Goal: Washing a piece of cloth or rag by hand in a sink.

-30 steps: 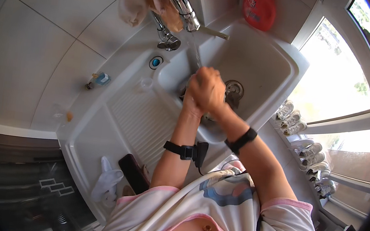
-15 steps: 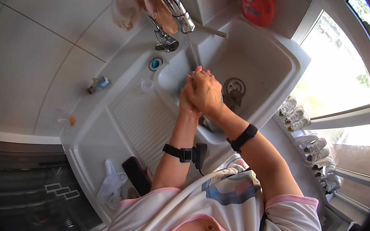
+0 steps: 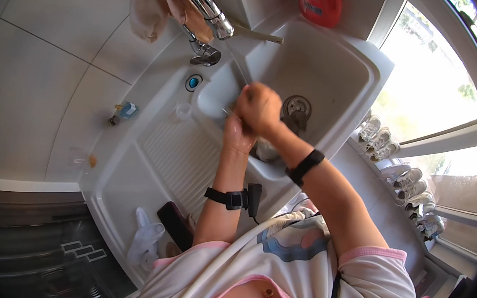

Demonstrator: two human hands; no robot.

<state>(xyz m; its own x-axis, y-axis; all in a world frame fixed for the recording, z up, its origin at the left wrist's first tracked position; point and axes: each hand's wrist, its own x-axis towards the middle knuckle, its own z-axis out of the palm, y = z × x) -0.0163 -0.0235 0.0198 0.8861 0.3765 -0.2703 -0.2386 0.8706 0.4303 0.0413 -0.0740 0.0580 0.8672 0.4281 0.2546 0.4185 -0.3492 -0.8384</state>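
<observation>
My right hand [image 3: 262,107] lies over my left hand [image 3: 237,132] above the sink basin [image 3: 343,72]. The right fingers are curled round the left hand and slightly blurred. Most of the left fingers are hidden beneath, so whether they are open or closed does not show. A thin stream of water [image 3: 244,73] runs from the chrome faucet [image 3: 223,28] onto the hands. The left palm and wrist look wet. Something greyish [image 3: 265,150] shows in the basin below my wrists, and a dark wet cloth-like thing [image 3: 296,120] lies by the drain [image 3: 296,105].
A beige cloth [image 3: 155,2] drapes over the faucet. A red detergent bottle [image 3: 320,4] stands behind the basin. On the left are the ribbed washboard [image 3: 170,149], a blue bottle [image 3: 127,110], a dark phone [image 3: 175,224] and a white plastic bag [image 3: 146,236]. Shoes [image 3: 407,179] line the window.
My right hand has shifted over the left and curled more tightly, with its fingers no longer stretched toward the stream. The whole view has moved slightly.
</observation>
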